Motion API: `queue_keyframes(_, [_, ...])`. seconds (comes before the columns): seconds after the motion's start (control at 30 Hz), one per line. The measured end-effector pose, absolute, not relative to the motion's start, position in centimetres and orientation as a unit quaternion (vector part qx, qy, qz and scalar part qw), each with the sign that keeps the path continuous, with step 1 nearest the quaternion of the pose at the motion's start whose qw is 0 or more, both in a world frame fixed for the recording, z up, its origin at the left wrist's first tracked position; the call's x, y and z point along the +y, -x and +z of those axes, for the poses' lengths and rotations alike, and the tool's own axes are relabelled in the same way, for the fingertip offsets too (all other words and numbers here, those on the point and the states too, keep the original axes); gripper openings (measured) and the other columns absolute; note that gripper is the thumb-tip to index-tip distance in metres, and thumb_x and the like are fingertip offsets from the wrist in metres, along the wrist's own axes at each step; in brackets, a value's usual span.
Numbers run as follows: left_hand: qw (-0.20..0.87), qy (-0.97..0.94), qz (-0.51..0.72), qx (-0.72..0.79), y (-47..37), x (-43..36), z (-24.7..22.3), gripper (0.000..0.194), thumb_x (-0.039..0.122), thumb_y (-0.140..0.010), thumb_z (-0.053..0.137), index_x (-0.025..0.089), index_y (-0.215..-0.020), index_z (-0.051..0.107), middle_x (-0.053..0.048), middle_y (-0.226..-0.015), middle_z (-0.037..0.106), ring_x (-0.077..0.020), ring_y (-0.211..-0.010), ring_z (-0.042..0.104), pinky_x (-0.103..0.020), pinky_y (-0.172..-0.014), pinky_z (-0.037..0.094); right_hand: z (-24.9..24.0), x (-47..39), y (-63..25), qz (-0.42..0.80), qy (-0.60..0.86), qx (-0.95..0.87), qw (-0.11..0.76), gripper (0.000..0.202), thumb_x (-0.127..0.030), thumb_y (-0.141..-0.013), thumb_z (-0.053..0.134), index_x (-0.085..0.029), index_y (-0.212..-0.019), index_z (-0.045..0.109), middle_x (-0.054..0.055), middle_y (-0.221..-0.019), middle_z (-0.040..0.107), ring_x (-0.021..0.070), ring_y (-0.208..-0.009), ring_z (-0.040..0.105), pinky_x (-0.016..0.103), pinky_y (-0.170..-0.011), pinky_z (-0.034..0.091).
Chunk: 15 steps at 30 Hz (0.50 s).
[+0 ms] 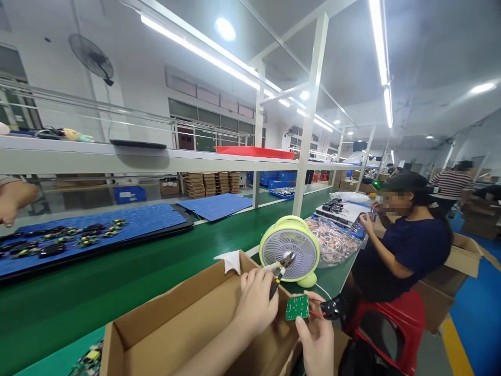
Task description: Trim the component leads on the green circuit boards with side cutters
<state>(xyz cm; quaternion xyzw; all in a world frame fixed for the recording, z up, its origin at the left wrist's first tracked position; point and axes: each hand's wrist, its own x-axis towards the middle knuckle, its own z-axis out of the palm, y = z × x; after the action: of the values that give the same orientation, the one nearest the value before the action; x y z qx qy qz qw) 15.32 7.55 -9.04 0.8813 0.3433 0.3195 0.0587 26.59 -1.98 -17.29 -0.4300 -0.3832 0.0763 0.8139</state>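
My left hand (pixel 255 300) is closed around a pair of pliers (pixel 278 277) with dark jaws and yellow-marked handles; the jaws point up, in front of the fan. In my right hand (pixel 318 334), thumb and fingers grip a green circuit board (pixel 297 307) by its edge. Red wires run from the board to a black plastic part (pixel 333 308) beside my fingers. Both hands are over the right side of an open cardboard box (pixel 176 329). The pliers' tips are above the board, apart from it.
A yellow-green fan (pixel 290 245) stands just behind the box. Blue mats (pixel 148 222) on the green bench (pixel 219 237) hold several black parts with boards. Bagged copper-coloured parts (pixel 332 240) lie right of the fan. A co-worker (pixel 407 235) sits at right; another person's hand (pixel 13 201) is at far left.
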Motion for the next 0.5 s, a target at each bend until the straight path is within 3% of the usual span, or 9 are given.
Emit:
queue_keyframes(0.3, [0.004, -0.876, 0.399, 0.272, -15.1, 6.5, -9.2, 0.020, 0.017, -0.088, 0.051, 0.019, -0.100, 0.067, -0.010, -0.109, 0.070, -0.0332, -0.115, 0.056, -0.050, -0.099, 0.038, -14.7, -2.8, -26.6, -0.021, 0.360, -0.308, 0.880, 0.033, -0.040, -0.086, 0.070, -0.022, -0.110, 0.057, 0.008, -0.107, 0.075, 0.0256, -0.096, 0.072, 0.036, -0.081, 0.054])
queue_keyframes(0.5, [-0.058, -0.859, 0.469, 0.194, -15.1, 5.4, -8.7, 0.026, 0.024, -0.083, 0.058, 0.018, -0.106, 0.069, -0.011, -0.112, 0.071, -0.0351, -0.123, 0.053, -0.046, -0.102, 0.031, -13.7, -2.9, -26.7, -0.078, 0.290, -0.237, 0.924, 0.033, -0.040, -0.084, 0.068, -0.024, -0.109, 0.054, 0.007, -0.109, 0.075, 0.0258, -0.101, 0.070, 0.040, -0.089, 0.050])
